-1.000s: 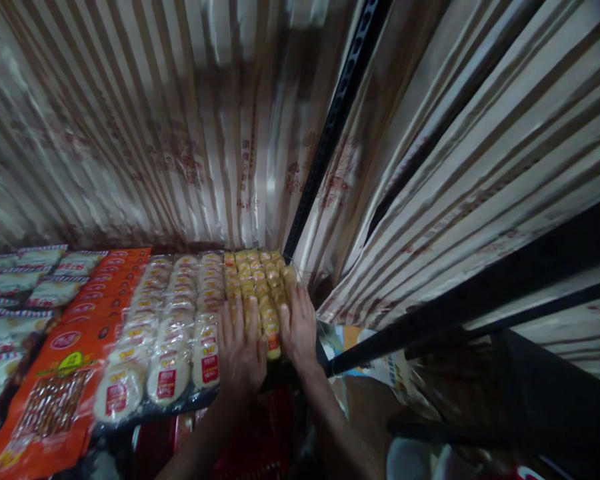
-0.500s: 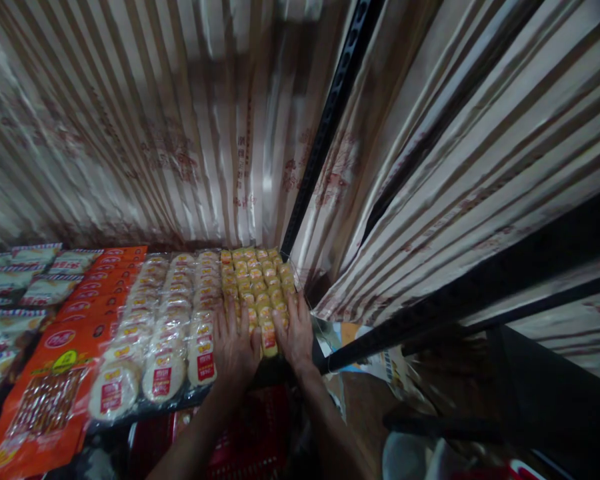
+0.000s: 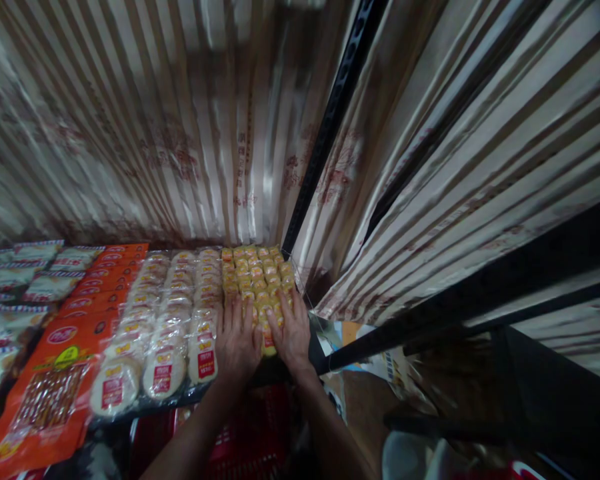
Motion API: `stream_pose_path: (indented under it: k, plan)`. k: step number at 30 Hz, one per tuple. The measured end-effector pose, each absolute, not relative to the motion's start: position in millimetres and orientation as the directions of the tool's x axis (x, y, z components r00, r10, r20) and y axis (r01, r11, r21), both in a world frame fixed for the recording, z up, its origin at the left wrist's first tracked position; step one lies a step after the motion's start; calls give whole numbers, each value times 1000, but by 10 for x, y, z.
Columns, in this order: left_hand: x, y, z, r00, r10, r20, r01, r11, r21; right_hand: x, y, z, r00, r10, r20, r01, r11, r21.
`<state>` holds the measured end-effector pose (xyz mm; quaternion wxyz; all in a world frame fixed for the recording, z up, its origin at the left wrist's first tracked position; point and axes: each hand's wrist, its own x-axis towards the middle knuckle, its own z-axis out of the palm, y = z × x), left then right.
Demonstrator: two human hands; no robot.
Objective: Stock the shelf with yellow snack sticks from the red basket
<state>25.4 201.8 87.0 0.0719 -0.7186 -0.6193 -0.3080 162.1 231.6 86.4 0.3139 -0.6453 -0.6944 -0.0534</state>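
Both my hands lie flat on rows of small yellow wrapped snack packs at the right end of a shelf. My left hand rests with fingers stretched over the packs' near left rows, beside the round white cakes. My right hand lies spread over the near right rows by the shelf's corner. One yellow pack with a red label shows between the two hands. Neither hand grips anything that I can see.
Rows of round white cakes in clear wrap lie left of the yellow packs, then orange snack bags and white packets. A black shelf post rises at the corner. Striped plastic sheeting hangs behind. A red basket sits below.
My hands have slid slightly back along the yellow packs toward me, and the view has shifted a little.
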Motion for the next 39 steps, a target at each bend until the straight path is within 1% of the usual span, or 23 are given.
stream_pose_path:
  k: [3,5,8,10,15,19,23,27,31,35,37,39]
  plan:
    - [204,2002,1041,25,851,525,946,-190,263,1667,2318,908,16,845,534,950,154,-273]
    - [162,2040,1152,-3,859,512,952,-154,263,1698,2351,959,1,846,533,954,160,-254]
    - [102,2172,1249,-49,882,468,959,-89,268,1734,2448,1037,0,874,485,954,145,-262]
    - [73,2275,1256,-41,903,429,965,-76,251,1750,2525,1068,-6,901,435,954,136,-269]
    - [53,2414,1172,23,922,388,969,-116,220,1749,2637,1055,-59,935,351,943,168,-288]
    - [67,2440,1128,46,914,404,954,-160,253,1713,2656,1040,-43,938,343,920,171,-352]
    - [81,2472,1114,39,912,409,948,-164,274,1691,2681,1042,-35,937,347,895,185,-407]
    - [81,2473,1105,52,909,415,951,-172,258,1697,2691,1009,-35,933,358,892,190,-409]
    - [58,2453,1126,40,909,415,955,-157,252,1721,2667,1014,-40,929,367,910,186,-372]
    - [26,2518,1225,2,935,354,963,-97,250,1729,2711,1157,-34,923,383,924,175,-340]
    - [13,2596,1288,-3,952,307,965,-77,250,1723,2788,1253,2,942,337,924,128,-361]
    - [2,2689,1332,11,967,253,964,-77,254,1720,2887,1323,30,966,257,919,75,-388]
